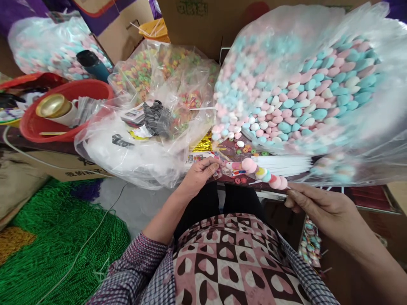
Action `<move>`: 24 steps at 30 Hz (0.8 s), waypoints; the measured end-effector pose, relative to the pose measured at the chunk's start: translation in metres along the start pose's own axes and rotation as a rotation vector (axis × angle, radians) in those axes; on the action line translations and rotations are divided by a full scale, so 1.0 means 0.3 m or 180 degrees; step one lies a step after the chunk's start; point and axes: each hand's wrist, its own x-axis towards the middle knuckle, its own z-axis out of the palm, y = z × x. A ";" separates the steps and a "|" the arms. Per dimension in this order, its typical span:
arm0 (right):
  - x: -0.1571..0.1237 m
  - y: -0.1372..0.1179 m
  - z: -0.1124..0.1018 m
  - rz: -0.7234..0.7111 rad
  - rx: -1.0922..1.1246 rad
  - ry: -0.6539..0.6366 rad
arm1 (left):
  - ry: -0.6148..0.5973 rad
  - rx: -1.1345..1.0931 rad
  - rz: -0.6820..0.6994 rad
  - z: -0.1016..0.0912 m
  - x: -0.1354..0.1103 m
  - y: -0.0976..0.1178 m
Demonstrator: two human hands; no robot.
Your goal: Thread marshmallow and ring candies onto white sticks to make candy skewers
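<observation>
My right hand (313,200) is closed in a pinch around the thin stick end of a candy skewer (263,174). Pink, white, blue and yellow pieces, which look like marshmallows, are threaded along it. The skewer points left, its round pink tip piece at the mouth of a small printed clear wrapper (226,166). That wrapper's other end is pinched between the thumb and fingers of my left hand (205,173). Whether the tip is inside or only beside the wrapper, I cannot tell. Beneath them are a bundle of white sticks (282,164) and loose candy rings (244,149).
A large clear bag of pink, blue and white marshmallows (305,101) fills the back right. Left of it sits a bag of coloured rings (165,72). Gold twist ties (203,144) lie between. A red basin (47,131) stands left, above green cord (79,228) on the floor.
</observation>
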 end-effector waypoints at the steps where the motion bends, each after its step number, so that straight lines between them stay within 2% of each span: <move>1: 0.000 -0.001 -0.001 0.0043 -0.0004 -0.0039 | -0.0019 0.0060 0.0000 -0.001 0.001 -0.002; 5: -0.001 -0.013 -0.007 0.0419 0.0179 -0.0467 | 0.0115 0.0166 0.0072 -0.002 0.006 -0.007; 8: 0.004 -0.020 -0.010 0.0557 0.0203 -0.0572 | 0.0233 0.0180 0.0066 -0.004 0.009 -0.009; 13: 0.024 -0.026 -0.021 0.0571 0.0237 -0.0808 | -0.0037 0.0586 0.0283 -0.016 0.005 0.011; 18: 0.026 -0.023 -0.038 0.0492 0.0131 -0.0639 | -0.0102 0.1101 0.0558 -0.014 0.005 0.042; 24: 0.018 -0.014 -0.016 0.0430 0.0192 -0.0466 | -0.0010 0.0875 0.0476 -0.007 0.005 0.032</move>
